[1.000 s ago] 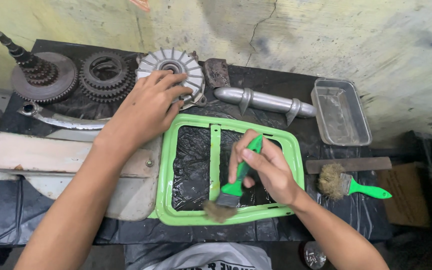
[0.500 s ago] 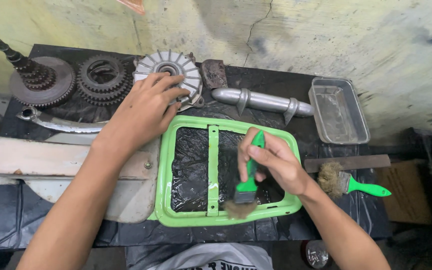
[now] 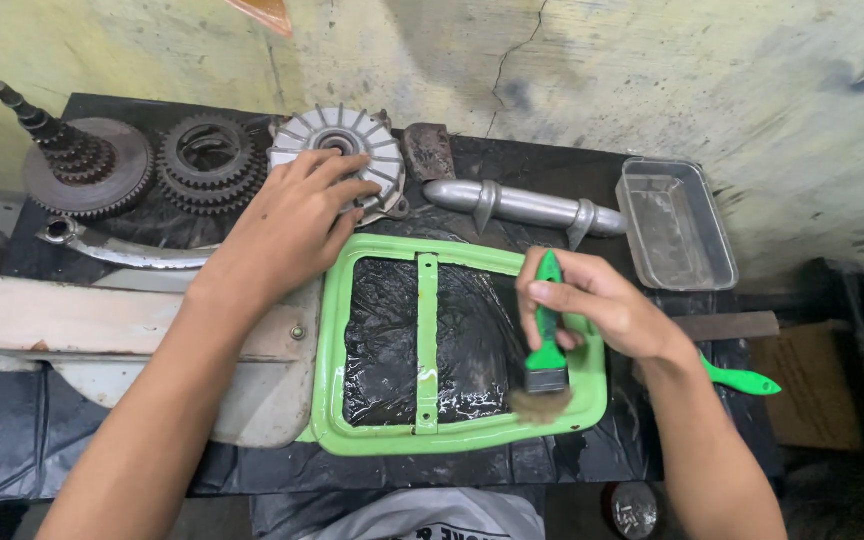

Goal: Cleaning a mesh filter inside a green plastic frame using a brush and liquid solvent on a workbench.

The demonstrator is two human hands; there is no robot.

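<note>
Nearest the front edge of the surface [image 3: 102, 455], which is covered in black plastic sheeting, sits a bright green frame [image 3: 422, 437] with a centre bar, lying flat and looking wet and glossy. The right hand [image 3: 592, 300] has its grip closed around the green handle of a paintbrush [image 3: 548, 345], fingers wrapped fully round it, with the bristles pressed down on the frame's front right corner. A second green brush handle [image 3: 742, 380] pokes out from behind the right forearm, near the right edge; can't see its bristles. Left of the frame there's a pale, worn metal panel [image 3: 102, 320] lying flat, just beside and partly under the frame's left side. The left hand [image 3: 287, 225] is spread out, fingers loosely open and not clamped on anything, palm resting over the frame's back left corner with the fingertips touching a finned silver hub [image 3: 372, 135]. Along the back edge, going left from that hub, there's a dark ring gear [image 3: 207, 160] and a big gear with a stepped shaft [image 3: 82, 165]. Toward the back right lie a silver tube bracket [image 3: 522, 205] and a metal tray [image 3: 677, 225].
</note>
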